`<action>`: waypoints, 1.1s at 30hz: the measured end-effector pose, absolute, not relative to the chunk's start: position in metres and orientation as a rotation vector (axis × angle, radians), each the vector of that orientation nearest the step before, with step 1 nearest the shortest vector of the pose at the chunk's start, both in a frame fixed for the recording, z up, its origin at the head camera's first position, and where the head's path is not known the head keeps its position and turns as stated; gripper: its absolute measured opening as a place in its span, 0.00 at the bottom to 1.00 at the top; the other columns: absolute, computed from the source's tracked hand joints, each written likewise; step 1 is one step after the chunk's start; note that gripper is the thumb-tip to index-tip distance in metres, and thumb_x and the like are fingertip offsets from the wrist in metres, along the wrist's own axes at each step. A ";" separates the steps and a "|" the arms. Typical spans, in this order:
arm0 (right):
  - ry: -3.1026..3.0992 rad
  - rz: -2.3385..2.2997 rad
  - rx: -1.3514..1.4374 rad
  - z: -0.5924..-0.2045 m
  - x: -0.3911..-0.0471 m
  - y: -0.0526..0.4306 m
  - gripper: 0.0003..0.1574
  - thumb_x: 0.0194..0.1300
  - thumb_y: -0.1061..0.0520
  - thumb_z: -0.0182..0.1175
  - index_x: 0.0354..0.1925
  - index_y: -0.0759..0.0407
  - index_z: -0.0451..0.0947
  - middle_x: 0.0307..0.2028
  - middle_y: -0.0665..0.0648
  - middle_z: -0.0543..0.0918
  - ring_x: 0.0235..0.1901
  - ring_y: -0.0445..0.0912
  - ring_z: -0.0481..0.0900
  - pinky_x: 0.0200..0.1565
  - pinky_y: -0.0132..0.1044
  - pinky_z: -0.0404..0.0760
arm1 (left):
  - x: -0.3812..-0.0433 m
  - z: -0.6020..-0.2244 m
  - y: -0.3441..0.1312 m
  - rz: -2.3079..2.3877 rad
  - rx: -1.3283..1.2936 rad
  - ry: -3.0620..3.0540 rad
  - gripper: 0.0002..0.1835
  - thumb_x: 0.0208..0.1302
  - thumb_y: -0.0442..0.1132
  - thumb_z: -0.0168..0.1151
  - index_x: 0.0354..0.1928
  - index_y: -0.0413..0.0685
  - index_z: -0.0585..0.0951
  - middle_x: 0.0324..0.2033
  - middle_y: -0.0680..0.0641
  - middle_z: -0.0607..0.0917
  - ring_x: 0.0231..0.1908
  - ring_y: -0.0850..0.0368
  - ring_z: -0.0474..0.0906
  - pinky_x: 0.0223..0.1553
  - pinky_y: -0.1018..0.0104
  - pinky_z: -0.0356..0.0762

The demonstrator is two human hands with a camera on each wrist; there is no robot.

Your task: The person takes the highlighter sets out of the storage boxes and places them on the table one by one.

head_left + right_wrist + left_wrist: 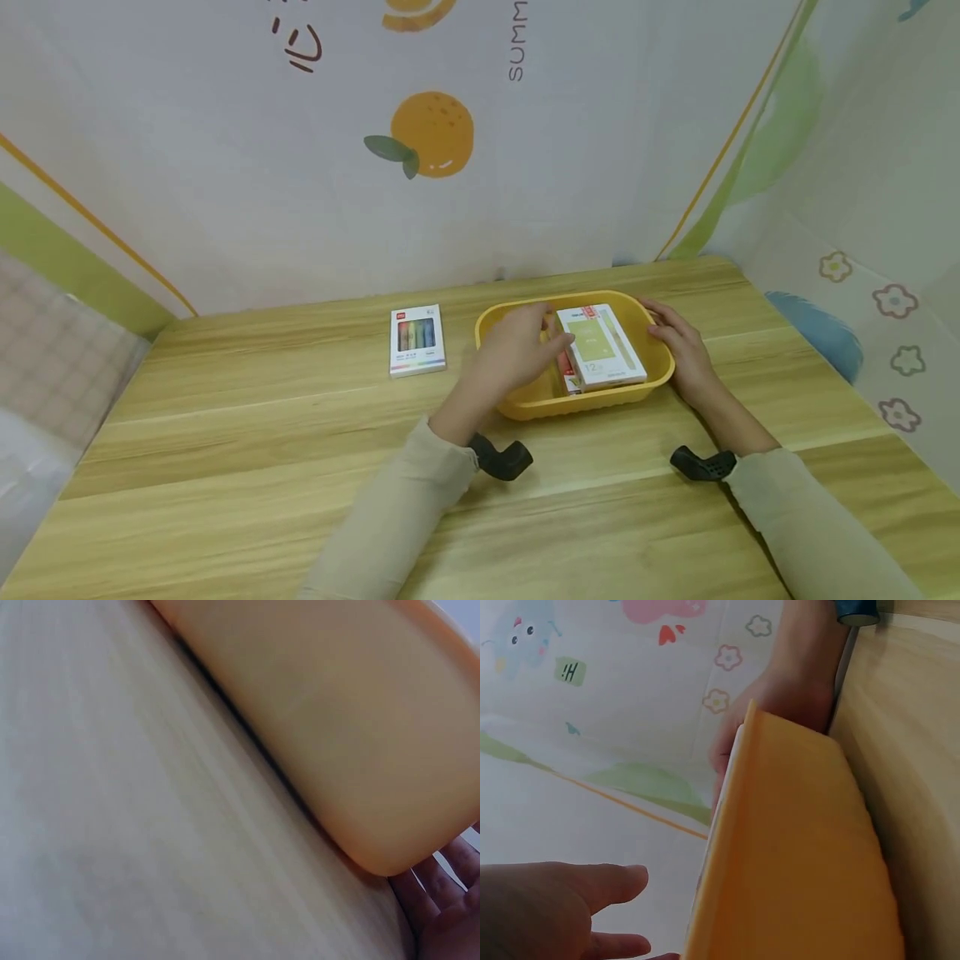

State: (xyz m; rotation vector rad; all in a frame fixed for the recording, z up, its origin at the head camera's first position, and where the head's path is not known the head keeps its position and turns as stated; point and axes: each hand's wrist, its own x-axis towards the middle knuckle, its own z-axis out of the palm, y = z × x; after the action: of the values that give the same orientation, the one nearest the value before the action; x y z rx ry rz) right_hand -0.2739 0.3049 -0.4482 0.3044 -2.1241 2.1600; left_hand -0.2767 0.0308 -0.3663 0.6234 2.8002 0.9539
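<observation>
A yellow plastic basket stands on the wooden table. Inside it, a white box with a yellow-green panel lies on top of a red-and-white box, which is mostly covered. My left hand is over the basket's left part, its thumb near the white box's left edge. In the left wrist view, the thumb is extended and no held thing shows. My right hand rests against the outside of the basket's right end; the right wrist view shows its fingers by the basket's outer wall.
A white box with a window showing coloured sticks lies on the table, left of the basket. A printed cloth hangs behind the table. Black wrist devices are worn on both wrists.
</observation>
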 end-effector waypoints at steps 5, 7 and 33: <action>-2.124 2.159 0.311 -0.448 -0.274 0.304 0.29 0.80 0.58 0.45 0.74 0.66 0.60 0.57 0.42 0.78 0.51 0.33 0.81 0.47 0.23 0.83 | -0.272 -0.368 0.038 0.938 0.596 2.798 0.33 0.70 0.58 0.61 0.68 0.44 0.72 0.51 0.49 0.86 0.53 0.53 0.82 0.55 0.56 0.82; -2.126 2.159 0.314 -0.448 -0.275 0.304 0.30 0.81 0.58 0.45 0.75 0.66 0.60 0.57 0.43 0.78 0.51 0.33 0.81 0.47 0.23 0.83 | -0.270 -0.370 0.041 0.934 0.588 2.790 0.36 0.69 0.60 0.62 0.69 0.44 0.71 0.47 0.48 0.85 0.51 0.53 0.81 0.54 0.56 0.82; -2.176 2.114 0.288 -0.448 -0.273 0.304 0.30 0.80 0.57 0.45 0.74 0.66 0.59 0.57 0.43 0.77 0.52 0.34 0.79 0.49 0.23 0.81 | -0.266 -0.382 0.054 0.867 0.499 2.769 0.48 0.63 0.66 0.64 0.77 0.51 0.60 0.63 0.47 0.75 0.62 0.53 0.76 0.53 0.59 0.80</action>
State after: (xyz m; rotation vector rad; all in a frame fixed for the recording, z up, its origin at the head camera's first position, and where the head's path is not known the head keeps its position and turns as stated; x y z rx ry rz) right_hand -0.2734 0.3039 -0.4476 0.2877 -2.1755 2.1139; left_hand -0.2661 0.0538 -0.3819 0.4986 2.7689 0.8669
